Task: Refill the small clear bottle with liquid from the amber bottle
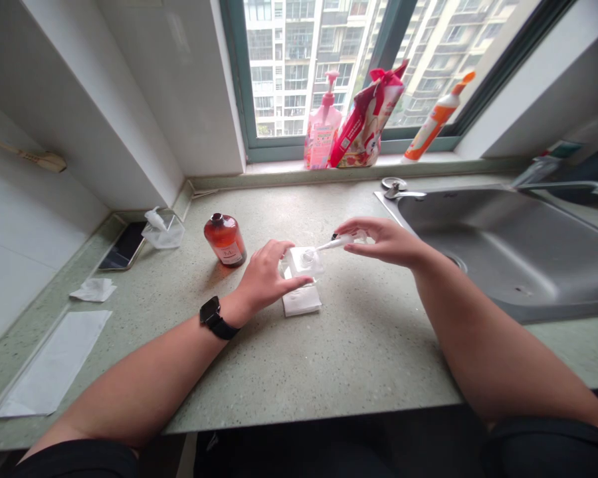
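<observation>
My left hand (269, 275) sits over a small clear plastic container (306, 261), its fingertips gripping the container's near side. The tip of a slim white tube (341, 242), pinched in the fingers of my right hand (383, 242), reaches the top of that container. Beneath the container lies a white square pad (301, 303). An amber bottle with a dark cap (224, 239) stands just left of my left hand, not touching it. A black smartwatch (212, 317) is on my left wrist.
A speckled green countertop (359, 358) holds a phone (123, 245), crumpled clear plastic (163, 230), a tissue (92, 289) and a paper sheet (54, 362). A steel sink (508, 252) lies right. A pink pump bottle (323, 123), red packet (367, 119) and orange-capped tube (433, 118) line the windowsill.
</observation>
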`<act>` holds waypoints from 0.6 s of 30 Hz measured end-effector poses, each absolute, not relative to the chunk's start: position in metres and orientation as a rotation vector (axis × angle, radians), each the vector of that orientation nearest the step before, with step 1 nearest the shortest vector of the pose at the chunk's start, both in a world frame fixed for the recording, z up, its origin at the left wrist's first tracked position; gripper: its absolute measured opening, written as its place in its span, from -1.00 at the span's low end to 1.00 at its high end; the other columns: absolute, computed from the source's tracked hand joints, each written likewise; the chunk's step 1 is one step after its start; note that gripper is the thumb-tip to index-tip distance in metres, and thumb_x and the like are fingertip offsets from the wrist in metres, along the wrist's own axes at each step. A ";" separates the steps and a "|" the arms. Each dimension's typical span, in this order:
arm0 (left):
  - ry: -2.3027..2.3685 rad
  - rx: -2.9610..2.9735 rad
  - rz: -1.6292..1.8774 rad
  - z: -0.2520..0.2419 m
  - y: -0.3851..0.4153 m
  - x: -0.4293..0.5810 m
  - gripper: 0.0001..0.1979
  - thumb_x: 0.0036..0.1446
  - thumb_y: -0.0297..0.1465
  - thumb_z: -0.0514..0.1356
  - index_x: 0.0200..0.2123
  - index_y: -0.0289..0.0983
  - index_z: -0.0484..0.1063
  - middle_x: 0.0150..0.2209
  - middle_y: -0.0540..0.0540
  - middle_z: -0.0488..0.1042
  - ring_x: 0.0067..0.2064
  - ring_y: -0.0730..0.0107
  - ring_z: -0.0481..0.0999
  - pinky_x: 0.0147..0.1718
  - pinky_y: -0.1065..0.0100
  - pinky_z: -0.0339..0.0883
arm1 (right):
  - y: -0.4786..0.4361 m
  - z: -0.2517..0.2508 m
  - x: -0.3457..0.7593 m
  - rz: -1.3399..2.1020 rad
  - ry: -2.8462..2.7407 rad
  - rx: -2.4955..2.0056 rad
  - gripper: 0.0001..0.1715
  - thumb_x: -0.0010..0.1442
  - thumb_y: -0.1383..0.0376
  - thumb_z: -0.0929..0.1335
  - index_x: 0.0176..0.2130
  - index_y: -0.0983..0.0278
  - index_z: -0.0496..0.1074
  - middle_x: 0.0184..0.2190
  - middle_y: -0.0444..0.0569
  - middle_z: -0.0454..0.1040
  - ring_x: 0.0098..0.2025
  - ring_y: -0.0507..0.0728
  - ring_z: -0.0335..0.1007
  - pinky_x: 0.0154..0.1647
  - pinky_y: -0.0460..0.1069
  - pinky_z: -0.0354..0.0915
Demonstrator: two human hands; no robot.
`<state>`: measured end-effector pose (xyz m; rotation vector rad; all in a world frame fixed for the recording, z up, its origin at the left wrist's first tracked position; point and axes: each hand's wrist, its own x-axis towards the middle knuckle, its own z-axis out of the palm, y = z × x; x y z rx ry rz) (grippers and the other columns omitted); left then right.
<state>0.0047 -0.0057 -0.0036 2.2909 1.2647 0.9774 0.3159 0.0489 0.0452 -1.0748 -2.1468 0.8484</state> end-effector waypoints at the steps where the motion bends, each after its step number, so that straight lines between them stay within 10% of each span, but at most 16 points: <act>1: 1.263 2.291 0.978 -0.003 -0.006 0.005 -0.33 0.14 -0.01 0.51 0.16 -0.21 0.42 0.05 -0.18 0.56 0.06 0.02 0.59 0.07 0.03 0.49 | 0.049 0.046 0.317 0.826 -2.191 -1.084 -0.56 0.18 -0.02 0.55 -0.03 0.14 0.66 -0.10 0.01 0.69 -0.05 0.24 0.59 0.11 0.21 0.47; 18: 1.238 2.315 0.993 -0.004 -0.006 0.002 -0.40 0.19 -0.06 0.48 0.16 -0.20 0.41 0.02 -0.16 0.54 0.03 0.04 0.59 0.04 0.02 0.50 | 0.078 0.029 0.370 0.350 -2.136 -1.460 -0.69 0.25 0.12 0.46 -0.04 0.10 0.69 -0.01 0.02 0.70 0.06 0.33 0.62 0.23 0.31 0.45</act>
